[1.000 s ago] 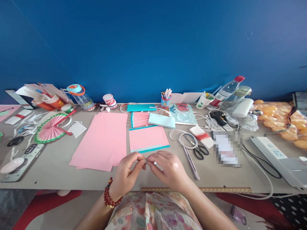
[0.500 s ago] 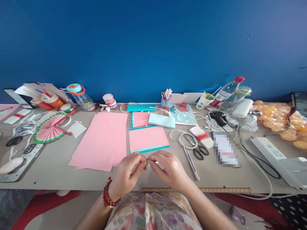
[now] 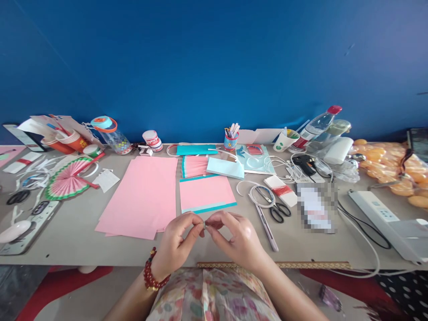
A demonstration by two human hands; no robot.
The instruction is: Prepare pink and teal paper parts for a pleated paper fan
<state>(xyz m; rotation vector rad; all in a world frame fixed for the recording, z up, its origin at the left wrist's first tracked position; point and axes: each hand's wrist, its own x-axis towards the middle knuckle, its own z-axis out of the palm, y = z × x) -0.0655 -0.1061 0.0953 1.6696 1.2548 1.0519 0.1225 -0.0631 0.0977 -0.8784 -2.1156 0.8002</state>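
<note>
My left hand (image 3: pixel 183 238) and my right hand (image 3: pixel 236 234) meet fingertip to fingertip over the near part of the table. Both are closed in a pinch around a tiny pale piece (image 3: pixel 204 226), too small and too covered by the fingers to name. Just beyond them lies a pink sheet (image 3: pixel 207 191) edged with teal strips. Left of my left hand, larger pink sheets (image 3: pixel 140 196) lie stacked. A box cutter (image 3: pixel 267 228) and black-handled scissors (image 3: pixel 280 212) rest to the right of my right hand, with a coil of white strip (image 3: pixel 261 196) over them.
A pale blue folded piece (image 3: pixel 225 167) overlaps a pleated pink paper (image 3: pixel 194 166). A pink and green fan (image 3: pixel 67 180) lies left. A glue gun (image 3: pixel 304 165), a bottle (image 3: pixel 317 127) and a power strip (image 3: pixel 384 223) stand right. A patterned ruler-like strip (image 3: pixel 314 265) lies along the front edge.
The fingertips of my right hand have shifted slightly, and the white bit seen between its thumb and fingers no longer shows. The things on the table have stayed put.
</note>
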